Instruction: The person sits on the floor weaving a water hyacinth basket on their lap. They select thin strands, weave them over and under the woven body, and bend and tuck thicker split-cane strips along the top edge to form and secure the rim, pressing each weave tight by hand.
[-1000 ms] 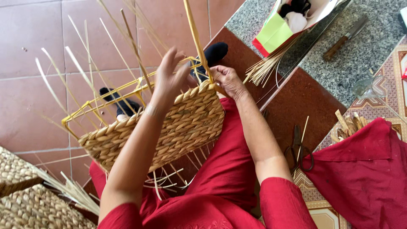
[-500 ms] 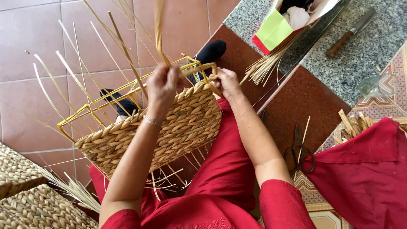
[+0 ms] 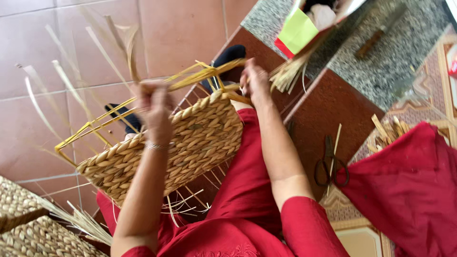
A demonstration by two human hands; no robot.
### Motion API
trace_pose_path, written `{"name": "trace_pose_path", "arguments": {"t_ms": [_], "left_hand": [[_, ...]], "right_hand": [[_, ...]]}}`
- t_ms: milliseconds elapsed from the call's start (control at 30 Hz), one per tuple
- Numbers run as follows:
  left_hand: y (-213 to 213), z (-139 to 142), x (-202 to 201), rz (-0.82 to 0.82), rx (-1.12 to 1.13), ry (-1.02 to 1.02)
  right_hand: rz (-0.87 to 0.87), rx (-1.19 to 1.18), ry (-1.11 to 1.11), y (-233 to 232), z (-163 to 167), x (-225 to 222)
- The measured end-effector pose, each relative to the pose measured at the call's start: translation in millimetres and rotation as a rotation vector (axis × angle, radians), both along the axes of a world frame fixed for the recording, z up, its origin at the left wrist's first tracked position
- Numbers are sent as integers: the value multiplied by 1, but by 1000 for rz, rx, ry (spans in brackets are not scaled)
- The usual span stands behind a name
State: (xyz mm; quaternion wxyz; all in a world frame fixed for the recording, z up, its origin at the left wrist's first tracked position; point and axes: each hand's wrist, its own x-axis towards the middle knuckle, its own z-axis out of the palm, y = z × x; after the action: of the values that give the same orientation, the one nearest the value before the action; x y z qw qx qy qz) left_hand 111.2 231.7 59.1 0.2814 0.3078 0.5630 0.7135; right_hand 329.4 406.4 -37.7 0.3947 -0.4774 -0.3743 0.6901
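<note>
My left hand (image 3: 153, 107) is closed around a flat yellow straw strand (image 3: 204, 75), pulling it taut across the rim so the weave stays tight. My right hand (image 3: 254, 81) pinches the far end of that strand against the basket's corner, pinning it in place. The half-woven basket (image 3: 190, 143) rests tilted on my red-clad lap, its plaited wall ropy and coarse over a yellow wire frame (image 3: 90, 131). Stiff loose stakes (image 3: 62, 81) fan up beyond. Black scissors (image 3: 331, 164) lie on the dark step to my right.
</note>
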Motion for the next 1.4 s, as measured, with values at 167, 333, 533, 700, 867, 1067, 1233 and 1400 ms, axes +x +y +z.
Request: {"name": "trace_pose_path", "arguments": {"t_ms": [167, 333, 533, 700, 867, 1067, 1233, 1400], "left_hand": [[-37, 14, -8, 24, 12, -62], [-56, 15, 7, -47, -59, -181], [-105, 23, -22, 34, -72, -194], [-180, 6, -72, 260, -83, 130], [-236, -27, -126, 632, -191, 304], [-245, -64, -140, 529, -290, -11], [-235, -73, -142, 417, -287, -178], [-223, -88, -148, 491, -243, -118]], "right_hand": [[-305, -284, 562, 10, -1, 26], [83, 18, 331, 8, 15, 70], [-209, -125, 302, 28, -4, 89], [-717, -53, 792, 64, -8, 130], [-643, -87, 650, 67, 20, 150], [222, -93, 340, 5, 14, 23], [359, 37, 161, -23, 17, -30], [97, 136, 185, -33, 9, -51]]}}
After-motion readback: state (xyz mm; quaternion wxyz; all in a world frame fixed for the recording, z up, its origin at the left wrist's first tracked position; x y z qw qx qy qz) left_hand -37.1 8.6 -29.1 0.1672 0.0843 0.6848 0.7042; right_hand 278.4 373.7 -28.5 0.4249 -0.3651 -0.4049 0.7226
